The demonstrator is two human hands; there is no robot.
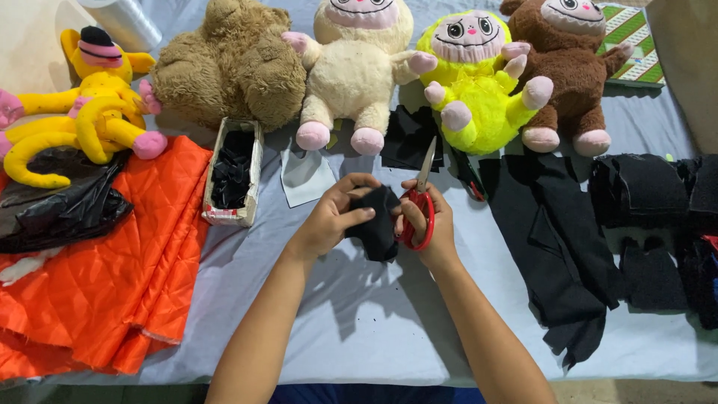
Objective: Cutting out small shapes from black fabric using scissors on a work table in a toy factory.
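Held at mid-bench, above the pale grey cloth-covered bench (359, 314): a small piece of black fleece fabric (376, 224), pinched between thumb and fingers of the left hand (333, 217), hanging down with its long axis roughly vertical, lower end drooping toward the bench. Just beside it, gripped in the right hand (428, 221) — fingers closed through the loops — a pair of red-handled scissors with steel blades (419, 202). Long axis of the scissors near upright, tilted slightly right; tips pointing away from the person, toward the row of toys. Blades together as far as can be told. Red handles touching the fabric's right edge.

Along the far edge, a row of plush toys: tan shaggy bear (228, 63), cream monster doll with pink feet (355, 67), bright yellow monster doll (475, 82), brown monster doll (565, 67). At far left, a yellow long-armed plush with pink hands (82, 105). Below it, crumpled black plastic film (60, 206) on orange quilted fabric (127, 277). Near the bear, a narrow cardboard box filled with black scraps (233, 176), long axis running away from the person. To the right — well apart from the hands — a spread of black cloth (557, 254) and stacks of cut black pieces (651, 224).
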